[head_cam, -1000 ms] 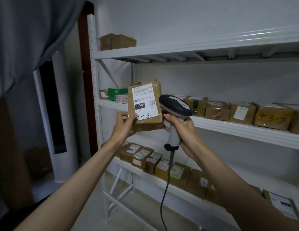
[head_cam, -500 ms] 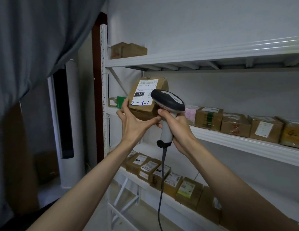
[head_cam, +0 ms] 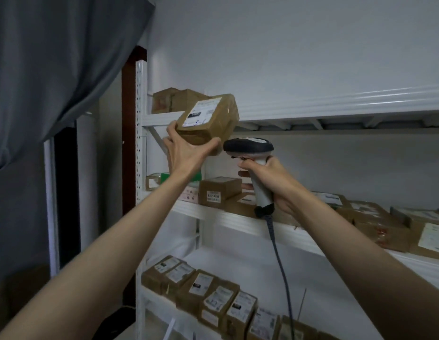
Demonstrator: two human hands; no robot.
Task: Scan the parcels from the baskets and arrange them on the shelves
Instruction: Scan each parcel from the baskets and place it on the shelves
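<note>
1. The brown parcel [head_cam: 208,119] is tilting in the air against the front edge of the top shelf [head_cam: 336,104], its white label facing up.
2. The left hand [head_cam: 186,150] is gripping the parcel from below, thumb and fingers spread round its lower corners.
3. The right hand [head_cam: 269,180] is holding the scanner [head_cam: 250,148] by its handle, just below the top shelf and right of the parcel.
4. More boxes are sitting behind the parcel and on the lower shelves.

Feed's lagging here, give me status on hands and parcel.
Left hand grips labelled parcel, raised at top shelf edge. Right hand holds barcode scanner. Brown box already there.
</note>
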